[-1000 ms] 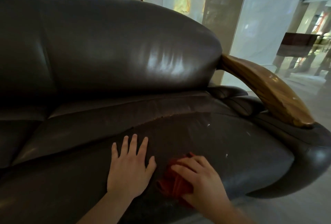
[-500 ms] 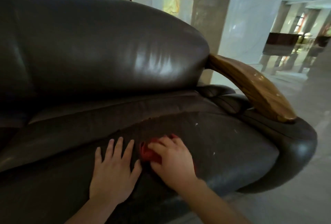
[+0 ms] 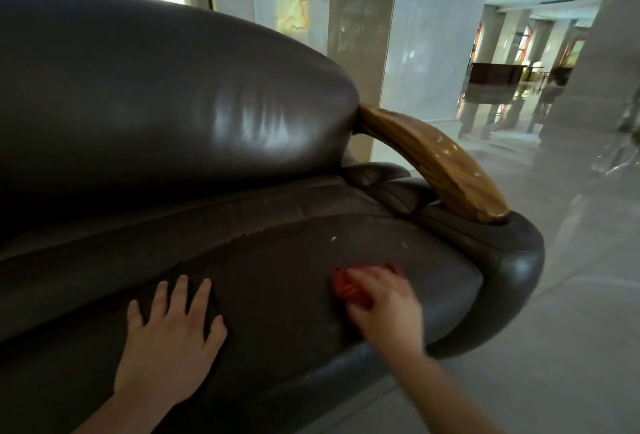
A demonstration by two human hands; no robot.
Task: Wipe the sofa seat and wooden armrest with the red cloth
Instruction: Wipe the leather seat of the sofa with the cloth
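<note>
With the right hand pressed palm-down over the bunched red cloth on the sofa seat, the left hand braces flat; overlapping strokes should work outward toward the wooden armrest beyond.

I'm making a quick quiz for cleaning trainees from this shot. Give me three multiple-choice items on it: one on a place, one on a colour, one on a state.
1. Where is the cloth?
A. on the seat cushion, under the right hand
B. draped over the armrest
C. on the floor

2. What colour is the cloth?
A. blue
B. red
C. white

3. How is the left hand?
A. gripping the cloth
B. raised in the air
C. flat on the seat, fingers spread

Answers:
1 A: the right hand presses the red cloth onto the sofa seat, short of the wooden armrest.
2 B: red shows around the fingers.
3 C: the left hand lies open, palm down, holding nothing.
</note>
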